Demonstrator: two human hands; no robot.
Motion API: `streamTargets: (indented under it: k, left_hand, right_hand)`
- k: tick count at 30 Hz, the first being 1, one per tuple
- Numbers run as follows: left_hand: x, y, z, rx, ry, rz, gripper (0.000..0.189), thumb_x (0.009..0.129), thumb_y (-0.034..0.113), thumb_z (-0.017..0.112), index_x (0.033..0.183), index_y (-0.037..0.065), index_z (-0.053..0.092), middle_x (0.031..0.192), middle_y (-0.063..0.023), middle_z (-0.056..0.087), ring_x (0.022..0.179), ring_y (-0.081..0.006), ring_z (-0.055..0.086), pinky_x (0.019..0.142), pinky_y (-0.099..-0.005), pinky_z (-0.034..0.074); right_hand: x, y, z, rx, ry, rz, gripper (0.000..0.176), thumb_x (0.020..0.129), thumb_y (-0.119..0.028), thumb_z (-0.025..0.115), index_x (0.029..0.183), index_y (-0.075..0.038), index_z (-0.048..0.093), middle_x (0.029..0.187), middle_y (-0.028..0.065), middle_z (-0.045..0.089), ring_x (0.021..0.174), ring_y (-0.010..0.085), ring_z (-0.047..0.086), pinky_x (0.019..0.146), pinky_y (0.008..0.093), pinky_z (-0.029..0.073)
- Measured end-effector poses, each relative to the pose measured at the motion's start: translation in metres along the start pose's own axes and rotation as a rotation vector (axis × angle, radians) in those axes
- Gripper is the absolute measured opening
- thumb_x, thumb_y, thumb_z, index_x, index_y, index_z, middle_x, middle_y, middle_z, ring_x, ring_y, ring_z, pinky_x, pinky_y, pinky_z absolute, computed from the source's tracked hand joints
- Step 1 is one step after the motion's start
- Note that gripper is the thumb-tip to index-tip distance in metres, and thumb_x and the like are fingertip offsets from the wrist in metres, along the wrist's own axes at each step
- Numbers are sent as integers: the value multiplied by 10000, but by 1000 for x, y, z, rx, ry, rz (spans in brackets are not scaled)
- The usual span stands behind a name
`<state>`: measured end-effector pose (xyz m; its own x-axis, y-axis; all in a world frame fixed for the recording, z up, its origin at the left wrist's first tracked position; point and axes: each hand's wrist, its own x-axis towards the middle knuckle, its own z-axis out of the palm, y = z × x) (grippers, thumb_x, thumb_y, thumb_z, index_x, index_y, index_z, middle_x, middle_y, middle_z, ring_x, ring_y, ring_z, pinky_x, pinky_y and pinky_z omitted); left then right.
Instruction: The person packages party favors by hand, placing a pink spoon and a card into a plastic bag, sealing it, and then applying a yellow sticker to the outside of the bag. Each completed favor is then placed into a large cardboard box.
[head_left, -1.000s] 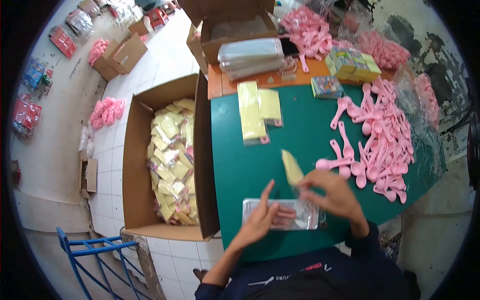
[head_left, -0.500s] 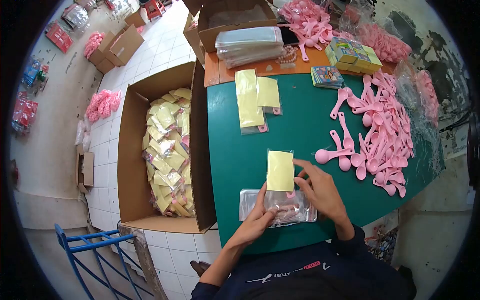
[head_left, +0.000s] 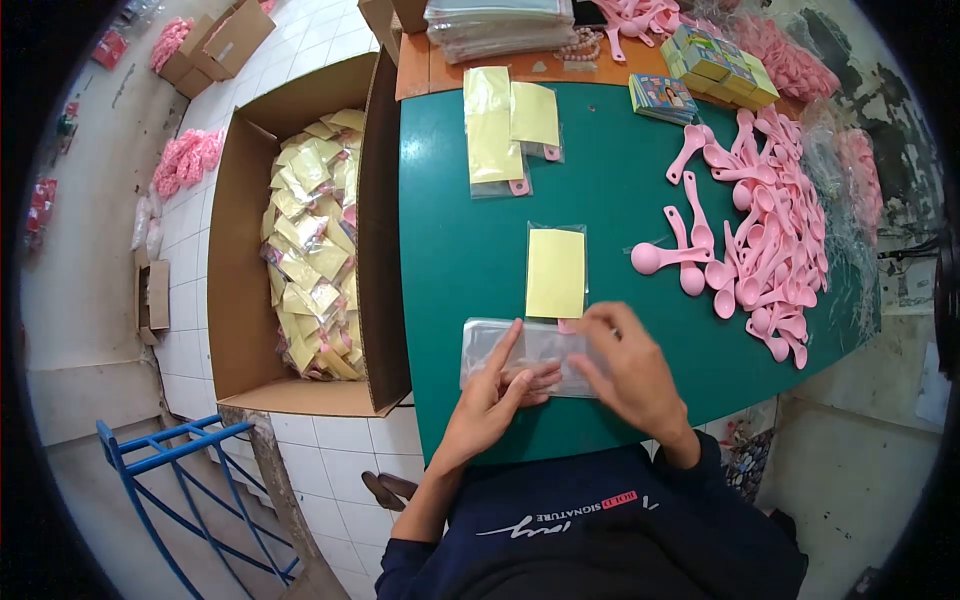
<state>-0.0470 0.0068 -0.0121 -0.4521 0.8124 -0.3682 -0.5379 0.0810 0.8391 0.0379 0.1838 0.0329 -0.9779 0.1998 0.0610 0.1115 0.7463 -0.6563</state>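
My left hand [head_left: 488, 408] lies over a stack of clear plastic bags [head_left: 482, 345] at the table's near edge. Its index finger stretches up beside a packet's lower left corner, with the thumb apart from it. The packet is a clear bag with a pale yellow card [head_left: 556, 273]; the end of a pink spoon [head_left: 567, 326] peeks out below the card. My right hand [head_left: 632, 368] hovers at the right of the stack, slightly blurred, thumb and fingers apart, fingertips close to the spoon end. Nothing shows held in either hand.
Several similar packets [head_left: 493, 130] lie farther up the green table [head_left: 450, 270]. Loose pink measuring spoons [head_left: 770, 230] are heaped on the right, below stacked small cards [head_left: 715, 65]. On the left stands a deep cardboard box [head_left: 235, 250] of filled packets, near a blue metal rack [head_left: 165, 455].
The view has tilted toward the near edge. My right hand has moved from the packet's right side down to its lower right corner. My left fingers have spread over the bag stack.
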Motion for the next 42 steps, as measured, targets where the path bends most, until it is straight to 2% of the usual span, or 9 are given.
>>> streamTargets:
  k: [8, 17, 25, 28, 33, 34, 36, 38, 42]
  left_hand:
    - [-10, 3, 7, 273, 83, 45, 653, 950, 37, 433, 1469, 108, 43, 1093, -178, 606, 1024, -203, 605, 859, -272, 496]
    - [-8, 16, 20, -296, 88, -43, 602, 977, 172, 400, 1475, 123, 65, 1122, -143, 582, 1029, -197, 586, 911, -335, 457]
    - [6, 17, 16, -139, 33, -5, 550, 969, 162, 435, 1455, 106, 184, 1033, -123, 616, 929, -143, 608, 826, -312, 491]
    - [10, 21, 15, -36, 0, 4, 468, 964, 114, 441, 1408, 91, 296, 1022, -111, 630, 927, -137, 617, 820, -285, 496]
    - [14, 21, 15, 88, 60, 55, 312, 961, 95, 437, 1265, 41, 480, 962, -101, 665, 898, -151, 637, 768, -272, 511]
    - [13, 20, 11, 122, 35, 43, 291, 962, 86, 428, 1239, 41, 507, 993, -103, 663, 931, -146, 631, 775, -261, 503]
    - [14, 15, 5, 156, 10, 26, 271, 961, 74, 419, 1196, 35, 547, 1029, -101, 659, 973, -143, 622, 787, -252, 493]
    - [13, 9, 2, 154, 11, 7, 262, 959, 69, 416, 1162, 20, 573, 1038, -93, 656, 988, -147, 616, 798, -259, 489]
    - [4, 12, 3, 282, -20, 49, 252, 940, 61, 449, 1145, -12, 577, 1105, -109, 623, 1068, -171, 564, 894, -282, 430]
  right_hand:
    - [-3, -11, 17, 84, -101, -80, 248, 729, -73, 693, 931, -26, 557, 954, 138, 502, 896, 317, 552, 776, 389, 457]
    - [6, -18, -4, -66, -120, -232, 226, 707, -94, 690, 877, -44, 549, 914, 98, 491, 859, 266, 526, 718, 370, 408]
    - [5, -11, 6, -329, -102, -388, 196, 735, -122, 642, 866, -13, 546, 858, 98, 495, 843, 233, 527, 759, 364, 406]
    - [3, -7, 3, -129, -93, -401, 222, 704, -111, 696, 852, -56, 541, 875, 76, 483, 809, 242, 508, 722, 356, 385]
    - [7, 38, -76, 584, -610, -326, 139, 805, -110, 659, 888, -59, 559, 905, 98, 544, 838, 233, 547, 780, 354, 427]
    - [16, 73, -101, 589, -541, -510, 184, 783, -92, 695, 917, -46, 577, 931, 95, 577, 846, 205, 573, 770, 330, 449]
    - [-10, 152, -170, 730, -58, -27, 214, 853, -94, 587, 1050, -12, 569, 985, 90, 602, 873, 164, 576, 801, 287, 459]
    - [-15, 174, -193, 670, 376, 162, 261, 899, -102, 515, 1142, -10, 535, 1017, 97, 607, 889, 155, 576, 820, 266, 463]
    - [-28, 127, -156, 699, 626, 336, 360, 909, -105, 509, 1257, -42, 444, 1030, 88, 585, 858, 155, 575, 763, 242, 472]
